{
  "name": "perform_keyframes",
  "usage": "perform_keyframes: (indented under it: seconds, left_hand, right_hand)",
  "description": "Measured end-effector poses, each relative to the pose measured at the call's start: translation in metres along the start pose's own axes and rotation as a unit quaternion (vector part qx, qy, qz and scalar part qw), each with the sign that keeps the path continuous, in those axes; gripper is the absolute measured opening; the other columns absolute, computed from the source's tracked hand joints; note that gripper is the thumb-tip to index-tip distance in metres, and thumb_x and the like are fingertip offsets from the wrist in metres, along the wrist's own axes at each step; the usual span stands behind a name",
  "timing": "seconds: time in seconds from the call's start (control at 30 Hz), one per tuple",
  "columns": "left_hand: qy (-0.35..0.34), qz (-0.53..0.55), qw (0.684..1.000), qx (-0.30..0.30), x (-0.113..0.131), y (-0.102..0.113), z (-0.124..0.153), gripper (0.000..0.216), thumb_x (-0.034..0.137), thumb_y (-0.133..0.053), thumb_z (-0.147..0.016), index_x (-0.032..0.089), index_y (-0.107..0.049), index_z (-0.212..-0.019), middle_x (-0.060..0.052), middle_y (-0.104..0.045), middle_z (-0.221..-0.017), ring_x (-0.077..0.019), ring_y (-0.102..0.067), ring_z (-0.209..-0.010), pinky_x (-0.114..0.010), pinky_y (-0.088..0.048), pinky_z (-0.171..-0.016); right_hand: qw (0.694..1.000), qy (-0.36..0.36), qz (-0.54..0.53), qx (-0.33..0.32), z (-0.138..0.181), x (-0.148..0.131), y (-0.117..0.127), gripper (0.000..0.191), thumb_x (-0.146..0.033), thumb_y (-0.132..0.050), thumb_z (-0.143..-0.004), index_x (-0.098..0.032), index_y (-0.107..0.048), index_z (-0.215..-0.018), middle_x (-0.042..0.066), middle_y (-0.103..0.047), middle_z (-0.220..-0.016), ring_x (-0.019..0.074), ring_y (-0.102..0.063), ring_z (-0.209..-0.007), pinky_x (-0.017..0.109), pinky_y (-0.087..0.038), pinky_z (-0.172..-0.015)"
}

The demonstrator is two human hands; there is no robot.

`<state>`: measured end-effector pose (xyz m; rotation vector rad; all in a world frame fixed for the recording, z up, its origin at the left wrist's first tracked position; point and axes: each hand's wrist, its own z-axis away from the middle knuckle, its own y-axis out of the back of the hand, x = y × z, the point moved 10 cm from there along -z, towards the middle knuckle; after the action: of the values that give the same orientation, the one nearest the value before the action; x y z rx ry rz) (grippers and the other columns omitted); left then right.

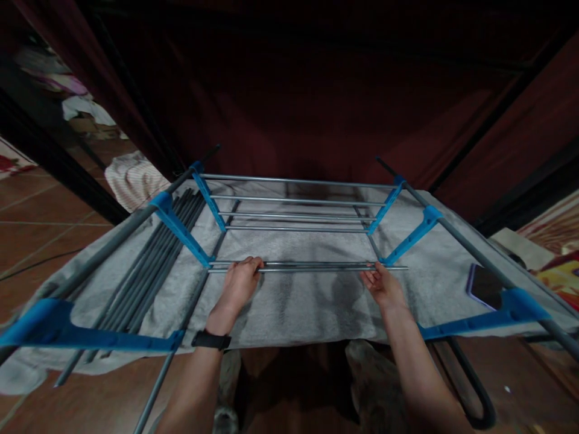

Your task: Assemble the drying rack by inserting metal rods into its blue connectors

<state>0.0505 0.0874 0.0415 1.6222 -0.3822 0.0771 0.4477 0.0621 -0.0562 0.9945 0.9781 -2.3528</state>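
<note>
Between the two sides of a rack frame made of grey tubes and blue plastic brackets, I hold a thin metal rod level with both hands. My left hand is closed around it near its left end. Toward the right end, my right hand grips the same rod with bent fingers. Its right tip sticks out past the lower end of a blue bracket. Another rod lies close along it, beside the left blue bracket. Farther back, several rods span the far pair of brackets.
A bundle of loose grey tubes lies on the left of the grey blanket. On the right rests a phone with a purple edge. Dark red curtains hang behind the rack. A striped cloth lies at the left.
</note>
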Motion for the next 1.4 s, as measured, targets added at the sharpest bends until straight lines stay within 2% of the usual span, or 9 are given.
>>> perform_keyframes:
  seconds: [0.23,0.4,0.67,0.83,0.97,1.03,1.1,1.3,1.4]
  left_hand:
    - [0.028,-0.01,0.999,0.021,-0.011,0.004,0.003,0.027,0.011,-0.05,-0.082,0.023,-0.067,-0.1,-0.009,-0.073,-0.102,-0.0291,-0.064,-0.101,-0.041,-0.039,-0.094]
    - [0.054,-0.016,0.995,0.082,-0.022,0.012,0.007,0.023,0.013,-0.052,-0.083,0.023,-0.068,-0.097,-0.011,-0.072,-0.1,-0.0325,-0.06,-0.107,-0.053,-0.025,-0.108]
    - [0.135,0.005,0.98,0.144,-0.04,0.029,0.017,0.022,0.014,-0.051,-0.082,0.02,-0.068,-0.093,-0.016,-0.066,-0.098,-0.0383,-0.052,-0.112,-0.066,-0.015,-0.108]
    - [0.192,0.013,0.96,0.205,-0.048,0.047,0.028,0.018,0.02,-0.055,-0.083,0.019,-0.066,-0.097,-0.018,-0.058,-0.117,-0.0406,-0.046,-0.123,-0.066,-0.022,-0.107]
    - [0.255,0.13,0.93,0.228,-0.076,0.045,0.028,0.018,0.024,-0.063,-0.077,0.021,-0.062,-0.095,-0.012,-0.056,-0.117,-0.031,-0.056,-0.109,-0.05,-0.042,-0.099]
    - [0.273,0.234,0.905,0.229,-0.089,0.034,0.024,0.02,0.021,-0.066,-0.072,0.021,-0.06,-0.092,-0.007,-0.059,-0.103,-0.0241,-0.06,-0.093,-0.043,-0.048,-0.092]
    - [0.272,0.351,0.862,0.245,-0.096,0.025,0.021,0.024,0.018,-0.066,-0.07,0.021,-0.058,-0.093,-0.002,-0.06,-0.089,-0.0192,-0.062,-0.084,-0.038,-0.05,-0.087]
    - [0.228,0.644,0.655,0.323,-0.09,0.014,0.024,0.042,0.009,-0.067,-0.068,0.023,-0.051,-0.104,0.002,-0.062,-0.096,-0.0136,-0.069,-0.085,-0.032,-0.053,-0.089]
    - [0.238,0.706,0.591,0.309,-0.086,0.009,0.025,0.043,0.004,-0.063,-0.071,0.023,-0.048,-0.106,0.001,-0.067,-0.093,-0.0152,-0.071,-0.086,-0.033,-0.055,-0.085]
  right_hand:
    - [1.0,-0.001,0.014,0.023,-0.003,-0.009,0.008,0.015,-0.013,-0.053,-0.087,-0.021,-0.055,-0.075,-0.002,-0.063,-0.065,0.0114,-0.064,-0.062,0.027,-0.06,-0.067]
    - [1.0,-0.013,0.018,0.017,-0.004,-0.01,0.009,0.016,-0.007,-0.05,-0.085,-0.02,-0.056,-0.076,0.001,-0.066,-0.073,0.0125,-0.067,-0.069,0.028,-0.06,-0.07]
    - [0.999,-0.001,0.005,0.038,-0.005,-0.015,0.014,0.017,-0.011,-0.051,-0.09,-0.019,-0.057,-0.076,-0.001,-0.064,-0.068,0.0107,-0.065,-0.066,0.024,-0.059,-0.068]
    - [0.999,0.007,-0.005,0.045,-0.007,-0.019,0.018,0.015,-0.013,-0.053,-0.091,-0.019,-0.058,-0.078,-0.001,-0.064,-0.068,0.0099,-0.065,-0.065,0.023,-0.058,-0.067]
    - [0.999,0.002,-0.01,0.049,-0.007,-0.019,0.019,0.016,-0.014,-0.052,-0.091,-0.019,-0.058,-0.077,-0.002,-0.063,-0.066,0.0091,-0.064,-0.061,0.022,-0.058,-0.066]
    - [0.999,-0.001,-0.012,0.052,-0.007,-0.018,0.02,0.017,-0.014,-0.052,-0.092,-0.019,-0.058,-0.076,-0.002,-0.063,-0.065,0.009,-0.064,-0.061,0.022,-0.058,-0.065]
    - [0.999,-0.001,-0.011,0.052,-0.007,-0.018,0.02,0.018,-0.015,-0.052,-0.092,-0.019,-0.058,-0.076,-0.002,-0.063,-0.066,0.009,-0.064,-0.062,0.021,-0.058,-0.065]
    - [0.998,0.007,-0.009,0.054,-0.006,-0.019,0.019,0.017,-0.014,-0.051,-0.092,-0.019,-0.058,-0.077,-0.002,-0.063,-0.067,0.0087,-0.064,-0.062,0.021,-0.057,-0.064]
    - [0.999,0.007,-0.008,0.048,-0.006,-0.018,0.018,0.016,-0.013,-0.051,-0.091,-0.019,-0.057,-0.078,-0.002,-0.064,-0.067,0.0092,-0.065,-0.064,0.021,-0.057,-0.065]
